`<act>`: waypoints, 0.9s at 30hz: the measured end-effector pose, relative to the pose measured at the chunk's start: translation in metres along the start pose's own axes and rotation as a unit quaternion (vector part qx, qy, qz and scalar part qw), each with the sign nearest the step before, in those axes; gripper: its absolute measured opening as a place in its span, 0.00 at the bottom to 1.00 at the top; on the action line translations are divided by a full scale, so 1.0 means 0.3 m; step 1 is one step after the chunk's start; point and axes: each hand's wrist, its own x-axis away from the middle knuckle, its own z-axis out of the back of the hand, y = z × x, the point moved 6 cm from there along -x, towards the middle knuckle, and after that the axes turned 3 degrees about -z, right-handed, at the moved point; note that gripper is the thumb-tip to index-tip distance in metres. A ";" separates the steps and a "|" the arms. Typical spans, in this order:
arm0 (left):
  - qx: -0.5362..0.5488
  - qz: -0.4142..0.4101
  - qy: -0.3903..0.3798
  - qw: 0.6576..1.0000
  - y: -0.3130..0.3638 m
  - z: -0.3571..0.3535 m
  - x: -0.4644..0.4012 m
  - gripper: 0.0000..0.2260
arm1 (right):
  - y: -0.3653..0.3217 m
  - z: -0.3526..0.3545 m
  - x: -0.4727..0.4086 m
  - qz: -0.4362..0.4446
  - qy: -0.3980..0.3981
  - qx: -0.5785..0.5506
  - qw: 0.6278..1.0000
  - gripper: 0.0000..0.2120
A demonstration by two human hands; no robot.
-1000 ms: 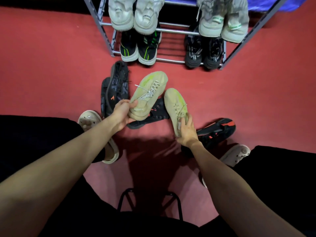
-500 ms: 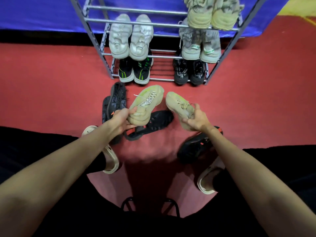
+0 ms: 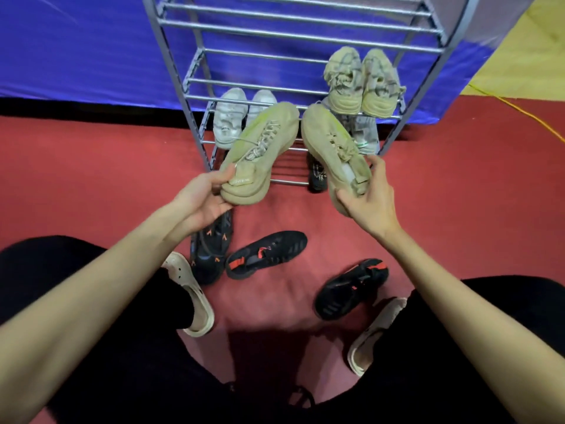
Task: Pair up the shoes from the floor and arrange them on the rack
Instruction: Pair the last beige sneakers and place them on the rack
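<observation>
A pair of tan sneakers held up in front of the shoe rack (image 3: pixel 195 96).

The left hand (image 3: pixel 200 200) pinches the left sneaker (image 3: pixel 260 151) by its heel; the right hand (image 3: pixel 371 198) wraps the right sneaker (image 3: pixel 331 148) at its heel. Three black shoes (image 3: pixel 266 254) lie on the red floor (image 3: pixel 91 166) below both grips.

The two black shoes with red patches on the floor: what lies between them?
Only bare red floor between the middle shoe and the right one, per the head view.
</observation>
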 end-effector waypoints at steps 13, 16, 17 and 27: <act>0.023 -0.061 0.020 0.998 0.373 0.020 -0.338 0.07 | -0.255 -0.279 -0.414 0.027 0.030 0.012 0.999 0.35; 0.012 -0.075 0.019 0.997 0.438 0.027 -0.449 0.08 | -0.289 -0.377 -0.525 0.016 0.029 0.001 0.999 0.35; 0.011 -0.081 0.024 0.996 0.458 0.034 -0.486 0.07 | -0.301 -0.406 -0.564 0.016 0.032 -0.005 0.999 0.35; 0.000 -0.153 0.059 0.986 0.592 0.106 -0.729 0.03 | -0.409 -0.625 -0.806 -0.009 0.065 -0.023 0.998 0.25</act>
